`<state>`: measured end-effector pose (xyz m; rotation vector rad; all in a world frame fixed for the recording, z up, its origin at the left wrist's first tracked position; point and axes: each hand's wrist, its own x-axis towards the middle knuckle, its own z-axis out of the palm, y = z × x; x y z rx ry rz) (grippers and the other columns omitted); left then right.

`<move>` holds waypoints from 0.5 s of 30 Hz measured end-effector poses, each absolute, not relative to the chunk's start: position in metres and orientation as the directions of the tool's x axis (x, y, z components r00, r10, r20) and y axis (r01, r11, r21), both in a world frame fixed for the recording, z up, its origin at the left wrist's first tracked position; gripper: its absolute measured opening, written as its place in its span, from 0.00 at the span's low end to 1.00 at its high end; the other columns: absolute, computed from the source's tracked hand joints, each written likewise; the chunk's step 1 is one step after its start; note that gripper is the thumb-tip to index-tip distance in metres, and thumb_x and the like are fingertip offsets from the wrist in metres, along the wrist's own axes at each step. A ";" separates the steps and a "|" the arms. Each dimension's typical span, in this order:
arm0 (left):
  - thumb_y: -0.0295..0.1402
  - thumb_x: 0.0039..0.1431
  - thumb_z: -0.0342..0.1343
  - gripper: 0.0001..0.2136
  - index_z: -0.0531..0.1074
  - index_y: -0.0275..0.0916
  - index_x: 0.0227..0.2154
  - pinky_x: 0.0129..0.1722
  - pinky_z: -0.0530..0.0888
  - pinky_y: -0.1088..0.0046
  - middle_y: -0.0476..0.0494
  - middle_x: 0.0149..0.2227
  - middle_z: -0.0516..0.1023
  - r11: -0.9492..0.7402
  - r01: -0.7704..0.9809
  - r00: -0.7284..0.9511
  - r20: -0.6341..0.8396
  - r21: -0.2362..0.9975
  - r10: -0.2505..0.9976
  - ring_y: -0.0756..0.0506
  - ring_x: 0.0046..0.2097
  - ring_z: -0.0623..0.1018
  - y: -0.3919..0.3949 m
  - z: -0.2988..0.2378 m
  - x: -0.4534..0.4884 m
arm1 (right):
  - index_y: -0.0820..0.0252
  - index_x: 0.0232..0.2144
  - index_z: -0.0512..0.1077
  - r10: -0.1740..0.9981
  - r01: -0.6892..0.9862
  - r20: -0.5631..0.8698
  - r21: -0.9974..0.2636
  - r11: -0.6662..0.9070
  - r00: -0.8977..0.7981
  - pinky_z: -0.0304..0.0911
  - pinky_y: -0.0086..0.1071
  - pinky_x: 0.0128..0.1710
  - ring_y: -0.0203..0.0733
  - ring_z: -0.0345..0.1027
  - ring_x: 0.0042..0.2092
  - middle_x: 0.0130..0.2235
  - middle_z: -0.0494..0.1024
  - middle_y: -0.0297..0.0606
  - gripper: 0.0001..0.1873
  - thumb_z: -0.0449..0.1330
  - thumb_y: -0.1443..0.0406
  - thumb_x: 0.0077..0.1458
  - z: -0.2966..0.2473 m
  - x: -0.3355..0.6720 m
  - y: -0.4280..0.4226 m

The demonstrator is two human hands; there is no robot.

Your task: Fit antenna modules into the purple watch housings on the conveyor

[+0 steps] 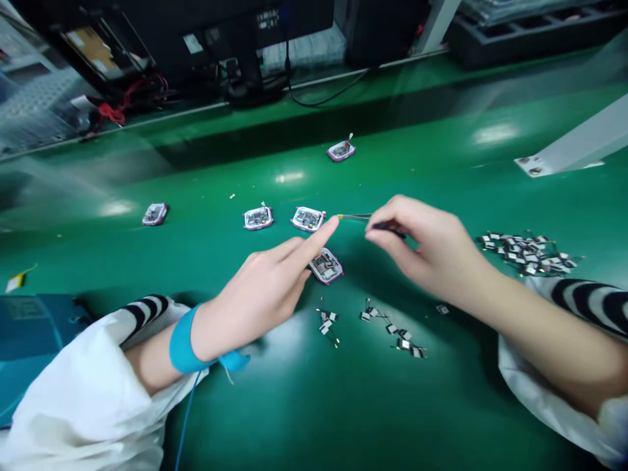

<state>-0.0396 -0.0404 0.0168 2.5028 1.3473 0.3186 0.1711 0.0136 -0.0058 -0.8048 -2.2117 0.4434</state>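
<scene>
Okay, right hand pinching tweezers just beside a little circuit board.
Left hand isn't holding anything, pointer finger stretched out; can't tell if the tweezers touch it.

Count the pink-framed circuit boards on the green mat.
5 pink-framed circuit boards: one far left, one left-centre, one centre, one beside the left hand, one far back. None hidden.

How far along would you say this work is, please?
Hard to be sure, but the farthest pink-rimmed circuit board appears to carry a small wired part. In hand: the right hand holds tweezers beside another board. What is left: the small wired parts heaped on the green mat lie loose.
</scene>
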 end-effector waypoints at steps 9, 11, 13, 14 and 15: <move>0.30 0.51 0.56 0.37 0.40 0.42 0.59 0.48 0.68 0.66 0.44 0.44 0.71 -0.600 0.607 0.661 0.088 0.521 0.745 0.45 0.47 0.70 0.000 -0.017 -0.036 | 0.64 0.27 0.71 0.605 0.598 0.255 -0.113 0.793 -0.754 0.62 0.30 0.31 0.37 0.64 0.31 0.28 0.69 0.38 0.06 0.54 0.70 0.51 -0.019 0.147 0.001; 0.28 0.48 0.58 0.38 0.42 0.42 0.58 0.45 0.70 0.68 0.45 0.43 0.71 -0.561 0.630 0.602 0.118 0.538 0.789 0.46 0.44 0.72 -0.004 -0.019 -0.033 | 0.65 0.27 0.70 0.600 0.608 0.275 -0.067 0.791 -0.751 0.62 0.31 0.31 0.40 0.64 0.31 0.28 0.69 0.39 0.04 0.54 0.73 0.49 -0.018 0.146 -0.001; 0.26 0.47 0.58 0.37 0.44 0.41 0.58 0.43 0.71 0.71 0.45 0.43 0.71 -0.539 0.627 0.557 0.161 0.563 0.815 0.47 0.42 0.73 -0.010 -0.018 -0.030 | 0.67 0.27 0.69 0.594 0.616 0.300 -0.028 0.787 -0.746 0.62 0.33 0.32 0.41 0.64 0.32 0.28 0.69 0.40 0.05 0.54 0.74 0.48 -0.016 0.146 -0.004; 0.25 0.47 0.57 0.37 0.45 0.41 0.57 0.42 0.71 0.72 0.45 0.43 0.71 -0.535 0.620 0.538 0.185 0.574 0.822 0.48 0.41 0.73 -0.013 -0.017 -0.029 | 0.67 0.27 0.69 0.590 0.619 0.312 -0.010 0.786 -0.745 0.61 0.33 0.32 0.42 0.64 0.32 0.28 0.69 0.40 0.05 0.54 0.74 0.48 -0.015 0.146 -0.006; 0.24 0.47 0.57 0.36 0.46 0.41 0.57 0.41 0.71 0.72 0.45 0.42 0.71 -0.532 0.616 0.523 0.204 0.581 0.827 0.48 0.40 0.73 -0.016 -0.016 -0.028 | 0.67 0.27 0.68 0.586 0.620 0.322 0.006 0.784 -0.744 0.61 0.33 0.31 0.42 0.64 0.32 0.28 0.69 0.40 0.05 0.53 0.74 0.48 -0.013 0.145 -0.009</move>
